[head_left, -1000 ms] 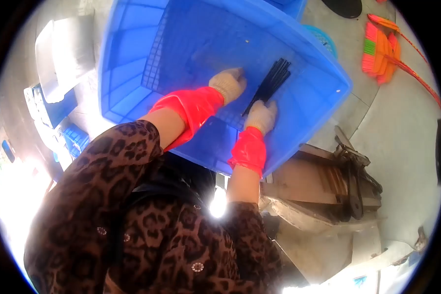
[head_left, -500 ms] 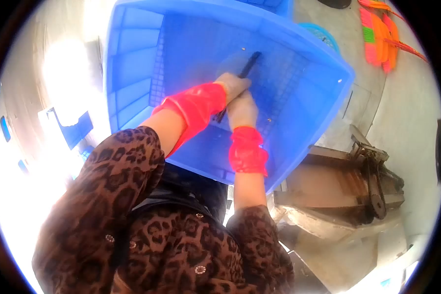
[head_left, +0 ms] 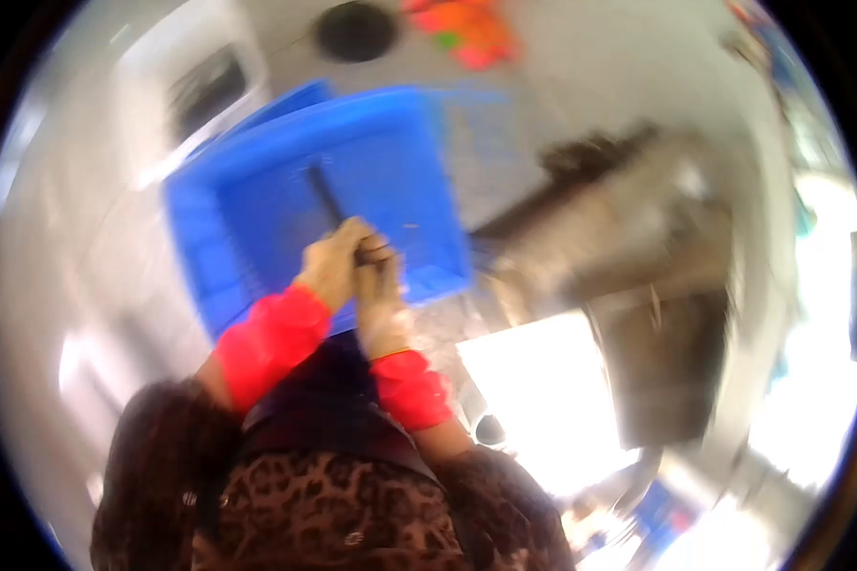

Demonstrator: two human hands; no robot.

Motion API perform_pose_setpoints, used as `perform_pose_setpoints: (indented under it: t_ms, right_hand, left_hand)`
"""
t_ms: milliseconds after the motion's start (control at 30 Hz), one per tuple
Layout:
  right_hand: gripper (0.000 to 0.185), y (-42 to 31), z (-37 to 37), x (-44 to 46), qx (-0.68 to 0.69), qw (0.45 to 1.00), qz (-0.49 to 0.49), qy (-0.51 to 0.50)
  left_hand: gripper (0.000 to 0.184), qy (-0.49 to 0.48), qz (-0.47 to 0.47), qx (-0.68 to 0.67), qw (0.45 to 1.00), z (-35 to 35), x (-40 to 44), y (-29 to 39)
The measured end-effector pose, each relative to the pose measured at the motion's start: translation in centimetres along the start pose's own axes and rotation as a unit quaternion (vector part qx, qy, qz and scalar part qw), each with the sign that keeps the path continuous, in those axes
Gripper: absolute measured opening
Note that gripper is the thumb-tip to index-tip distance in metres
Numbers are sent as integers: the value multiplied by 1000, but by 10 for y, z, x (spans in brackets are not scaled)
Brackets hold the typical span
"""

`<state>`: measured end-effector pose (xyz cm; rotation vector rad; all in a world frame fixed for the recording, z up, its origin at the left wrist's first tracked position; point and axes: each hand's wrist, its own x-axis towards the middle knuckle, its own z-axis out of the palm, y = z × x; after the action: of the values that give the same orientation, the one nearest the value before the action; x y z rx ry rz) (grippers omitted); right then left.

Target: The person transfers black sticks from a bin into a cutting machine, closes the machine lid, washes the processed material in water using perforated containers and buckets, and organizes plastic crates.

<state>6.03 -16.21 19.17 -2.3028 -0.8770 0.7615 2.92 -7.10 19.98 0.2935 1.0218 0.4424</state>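
Observation:
Both hands wear pale gloves with red cuffs and meet around a bundle of thin dark rods [head_left: 325, 194]. My left hand [head_left: 334, 264] is closed on the bundle, whose far end points up and to the left over the blue crate [head_left: 192, 221]. Right beside it, my right hand [head_left: 379, 303] is also wrapped round the near part of the bundle. Motion blur softens the fingers, and the rods' lower end is hidden by the hands.
A brown, worn machine [head_left: 581, 205] stands right of the crate, with a bright white panel [head_left: 543, 400] below it. Behind the crate are a white container [head_left: 195, 86], a round black object [head_left: 355, 31] and orange-pink brushes [head_left: 468, 30].
The view has swung, so the crate now appears smaller and further left. From being apart a second ago, my hands have come together on the bundle, which is now raised nearer my body.

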Motion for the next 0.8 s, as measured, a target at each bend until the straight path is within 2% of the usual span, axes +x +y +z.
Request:
perform_pose_setpoints:
  t_ms: [33, 67, 133, 167, 200, 267, 300, 333, 367, 400, 433, 467, 500, 533, 567, 600, 633, 667, 700, 767, 800]
  right_hand:
    - [30, 1, -14, -17, -74, 996, -41, 15]
    - [25, 4, -27, -37, -148, 986, -78, 12]
    - [22, 27, -54, -71, -38, 975, -191, 109]
    - [26, 32, -68, -95, -39, 987, -140, 73]
    - [30, 36, -83, -117, -39, 994, -95, 30]
    - [43, 65, -81, -148, 97, 983, 139, 67]
    - [46, 66, -94, -164, 137, 963, 203, 111]
    - [50, 69, -106, -182, 181, 935, 265, 152]
    - [49, 92, -111, -194, 212, 921, 275, 177]
    - [48, 111, -109, -201, 243, 907, 284, 197]
    - [45, 134, -104, -211, 196, 914, 279, 221]
    - [43, 155, -100, -221, 143, 923, 265, 238]
    - [41, 160, -108, -232, 273, 890, 256, 262]
    - [39, 163, -120, -245, 397, 845, 238, 266]
    - [36, 170, -120, -254, 440, 804, 220, 333]
    - [37, 111, -118, -239, 479, 767, 230, 360]
    - [39, 129, -118, -253, 501, 745, 228, 378]
    - [34, 139, -119, -266, 423, 772, 233, 414]
    - [34, 171, -109, -277, 430, 774, 220, 410]
    - [15, 265, -78, -297, 391, 783, 160, 457]
    - [9, 293, -75, -302, 371, 785, 129, 479]
  left_hand:
    - [12, -90, 10, 12, 996, 6, -8, -6]
    - [13, -71, 0, 111, 991, 22, -36, -2]
    - [17, -130, 39, 288, 948, 33, -64, -12]
    - [21, -166, 70, 382, 906, 34, -79, -17]
    - [22, -180, 87, 521, 830, 32, -84, -22]
    - [23, -228, 151, 587, 762, 42, -110, -39]
    - [23, -235, 167, 590, 755, 48, -112, -50]
    - [23, -313, 211, 591, 713, 53, -112, -65]
    - [24, -391, 250, 587, 663, 62, -111, -84]
    - [24, -396, 216, 605, 656, 85, -127, -88]
    - [25, -396, 191, 620, 650, 112, -149, -94]
    - [24, -435, 266, 616, 600, 128, -148, -111]
    - [25, -496, 325, 599, 539, 150, -142, -127]
    - [25, -518, 278, 582, 562, 171, -139, -147]
    - [24, -495, 435, 548, 516, 188, -135, -172]
    - [25, -520, 418, 515, 538, 201, -134, -125]
    - [23, -504, 495, 522, 479, 221, -135, -142]
    - [21, -482, 497, 565, 449, 241, -138, -154]
    - [23, -469, 487, 597, 432, 256, -132, -165]
    - [25, -451, 475, 630, 416, 269, -128, -181]
    - [29, -376, 508, 674, 383, 270, -134, -185]
